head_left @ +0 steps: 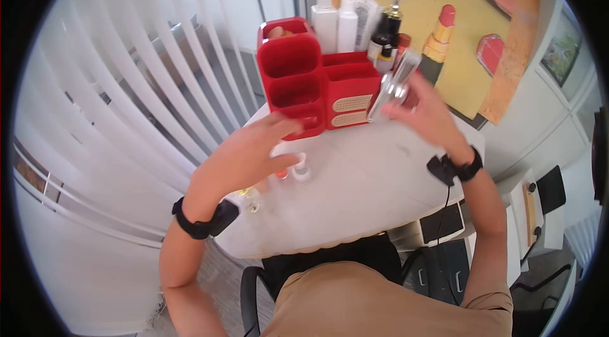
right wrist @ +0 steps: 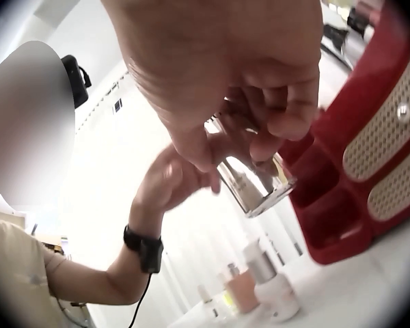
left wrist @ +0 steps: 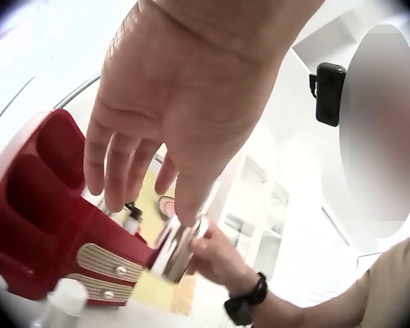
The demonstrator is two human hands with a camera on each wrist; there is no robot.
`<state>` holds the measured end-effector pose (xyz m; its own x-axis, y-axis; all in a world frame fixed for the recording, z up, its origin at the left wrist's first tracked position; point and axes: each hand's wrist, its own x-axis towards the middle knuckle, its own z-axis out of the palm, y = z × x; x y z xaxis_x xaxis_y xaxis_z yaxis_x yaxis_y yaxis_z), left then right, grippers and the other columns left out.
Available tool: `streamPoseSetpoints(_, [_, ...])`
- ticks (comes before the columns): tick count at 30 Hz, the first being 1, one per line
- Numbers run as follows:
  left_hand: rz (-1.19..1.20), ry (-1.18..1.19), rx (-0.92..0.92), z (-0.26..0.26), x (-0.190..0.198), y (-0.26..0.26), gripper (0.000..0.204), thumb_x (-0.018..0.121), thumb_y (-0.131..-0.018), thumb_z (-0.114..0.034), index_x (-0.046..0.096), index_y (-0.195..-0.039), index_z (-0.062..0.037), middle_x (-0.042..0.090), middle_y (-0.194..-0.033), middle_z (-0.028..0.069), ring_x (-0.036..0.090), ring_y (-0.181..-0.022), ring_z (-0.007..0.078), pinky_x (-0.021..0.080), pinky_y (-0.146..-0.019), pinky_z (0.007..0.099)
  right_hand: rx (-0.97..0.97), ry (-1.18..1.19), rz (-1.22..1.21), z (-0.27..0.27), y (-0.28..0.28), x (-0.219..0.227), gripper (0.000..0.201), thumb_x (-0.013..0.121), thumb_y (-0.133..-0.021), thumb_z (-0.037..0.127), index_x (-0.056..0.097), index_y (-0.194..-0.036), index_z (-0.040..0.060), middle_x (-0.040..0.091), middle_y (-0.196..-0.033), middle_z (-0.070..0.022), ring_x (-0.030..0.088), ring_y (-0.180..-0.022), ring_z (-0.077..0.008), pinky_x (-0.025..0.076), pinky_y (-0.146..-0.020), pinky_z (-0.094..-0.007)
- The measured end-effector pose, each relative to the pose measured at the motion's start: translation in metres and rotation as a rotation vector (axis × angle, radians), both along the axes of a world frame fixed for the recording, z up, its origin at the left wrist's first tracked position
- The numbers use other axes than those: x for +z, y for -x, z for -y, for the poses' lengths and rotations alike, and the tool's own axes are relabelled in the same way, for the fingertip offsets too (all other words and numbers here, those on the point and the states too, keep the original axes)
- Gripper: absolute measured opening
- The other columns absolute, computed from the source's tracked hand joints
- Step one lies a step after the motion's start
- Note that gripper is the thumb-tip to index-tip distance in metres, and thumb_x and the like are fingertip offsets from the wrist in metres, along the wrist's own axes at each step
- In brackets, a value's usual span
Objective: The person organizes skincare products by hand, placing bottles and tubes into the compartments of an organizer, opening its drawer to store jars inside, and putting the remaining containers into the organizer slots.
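A white round-edged table (head_left: pixel 368 191) is seen from above, set against a window with white vertical blinds (head_left: pixel 127 83). Behind it a large yellow poster painted with lipstick and powder compacts (head_left: pixel 457 32) is propped, apparently as a backdrop.

At the table's far edge a red plastic organiser with open compartments and two small beige-fronted drawers (head_left: pixel 317 90) is stood with its openings upward and its drawers towards the person, probably so its contents can be reached from the seat. White bottles and dark small vials (head_left: pixel 355 26) are kept upright behind it.

A shiny silver, mirror-finished rectangular cosmetic case (head_left: pixel 393 86) is held in the air just in front of the organiser's drawer section, tilted with its upper end towards the bottles. It is gripped by the right hand (head_left: pixel 428 115), whose fingers and thumb are curled round its lower part, as shown in the right-wrist view (right wrist: pixel 256 181).

The left hand (head_left: pixel 250 153) is held over the table just beside the organiser's left section, its fingers straight and slightly apart, nothing gripped. Beneath and beside it a cluster of small clear and white-capped bottles (head_left: pixel 292 169) is stood upright on the table; whether the hand touches them cannot be told.
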<state>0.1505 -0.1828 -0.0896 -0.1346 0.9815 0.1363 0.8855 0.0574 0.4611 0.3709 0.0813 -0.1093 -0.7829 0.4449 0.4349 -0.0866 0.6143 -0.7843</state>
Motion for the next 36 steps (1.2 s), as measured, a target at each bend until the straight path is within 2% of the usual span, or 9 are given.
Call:
streamPoseSetpoints(5, [-0.134,0.278,0.14,0.021,-0.042,0.029,0.047,0.073,-0.087,-0.026,0.065,-0.129,-0.008,0.066,-0.119,0.0151,0.066,-0.11,0.0333,0.052,-0.097,0.0423,-0.342,-0.285,0.033,-0.103,0.006,0.028,0.049,0.078,-0.09,0.025,0.057,-0.127,-0.0005,0.07,-0.099,-0.0091,0.068,-0.086,-0.0165,0.055,-0.078,-0.0318])
streamPoseSetpoints(8, [-0.127,0.349,0.197,0.022,-0.049,0.03,0.047,0.073,-0.085,-0.026,0.066,-0.128,-0.0076,0.067,-0.116,0.0151,0.066,-0.11,0.0329,0.052,-0.096,0.0416,-0.249,-0.277,0.166,-0.121,0.019,0.022,0.054,0.077,-0.091,0.02,0.054,-0.136,-0.0003,0.066,-0.099,-0.005,0.063,-0.089,-0.0131,0.052,-0.082,-0.0291])
streamPoseSetpoints(13, [-0.138,0.279,0.157,0.02,-0.053,0.031,0.046,0.073,-0.085,-0.022,0.066,-0.127,-0.0058,0.069,-0.114,0.0165,0.066,-0.108,0.0347,0.053,-0.093,0.0421,-0.245,-0.425,0.424,-0.139,0.038,0.018,0.053,0.079,-0.088,0.022,0.058,-0.131,-0.0003,0.069,-0.1,-0.0098,0.065,-0.089,-0.019,0.052,-0.085,-0.0332])
streamPoseSetpoints(18, [-0.143,0.227,0.126,0.011,-0.047,0.027,0.049,0.077,-0.081,-0.017,0.065,-0.127,-0.0055,0.068,-0.115,0.0169,0.066,-0.107,0.0352,0.053,-0.092,0.0422,-0.143,-0.29,0.308,-0.142,0.026,0.016,0.049,0.078,-0.089,0.02,0.059,-0.129,0.0004,0.07,-0.102,-0.0099,0.065,-0.09,-0.0171,0.053,-0.082,-0.0323])
streamPoseSetpoints(21, [-0.107,0.225,0.116,0.008,-0.039,0.027,0.051,0.078,-0.079,-0.016,0.064,-0.127,-0.0054,0.068,-0.118,0.0162,0.065,-0.107,0.0354,0.053,-0.092,0.0422,-0.322,-0.259,0.11,-0.101,0.009,0.019,0.041,0.076,-0.09,0.014,0.06,-0.126,0.0009,0.069,-0.102,-0.0072,0.065,-0.089,-0.0132,0.054,-0.08,-0.0282])
streamPoseSetpoints(23, [-0.101,0.256,0.114,0.008,-0.036,0.032,0.05,0.077,-0.08,-0.017,0.064,-0.127,-0.0051,0.066,-0.121,0.0148,0.065,-0.106,0.0349,0.053,-0.09,0.0417,-0.136,-0.106,0.068,-0.077,-0.001,0.007,0.037,0.073,-0.092,0.008,0.06,-0.126,0.003,0.067,-0.105,-0.0051,0.064,-0.089,-0.0102,0.053,-0.079,-0.0248])
streamPoseSetpoints(24, [-0.098,0.262,0.119,0.008,-0.035,0.036,0.05,0.077,-0.08,-0.017,0.064,-0.127,-0.0051,0.066,-0.121,0.0148,0.065,-0.106,0.0349,0.053,-0.09,0.0417,-0.05,-0.154,0.223,-0.053,0.001,-0.002,0.036,0.071,-0.093,0.005,0.059,-0.127,0.0053,0.065,-0.109,-0.003,0.064,-0.089,-0.0097,0.054,-0.078,-0.0257])
streamPoseSetpoints(27, [-0.1,0.341,0.154,0.011,-0.037,0.044,0.049,0.074,-0.083,-0.019,0.065,-0.129,-0.0053,0.068,-0.116,0.0159,0.065,-0.11,0.0348,0.052,-0.094,0.0415,0.259,-0.193,0.409,0.027,0.019,-0.038,0.05,0.079,-0.09,0.017,0.057,-0.134,0.0068,0.064,-0.117,-0.0073,0.065,-0.09,-0.0159,0.055,-0.077,-0.0307])
streamPoseSetpoints(36, [-0.067,0.477,0.19,0.017,-0.056,0.05,0.043,0.07,-0.087,-0.021,0.066,-0.127,-0.0063,0.068,-0.113,0.0155,0.065,-0.108,0.033,0.053,-0.092,0.0416,0.491,-0.139,0.383,0.073,0.091,-0.107,0.041,0.078,-0.09,0.024,0.063,-0.122,0.0024,0.065,-0.113,-0.0107,0.065,-0.088,-0.0217,0.053,-0.076,-0.034])
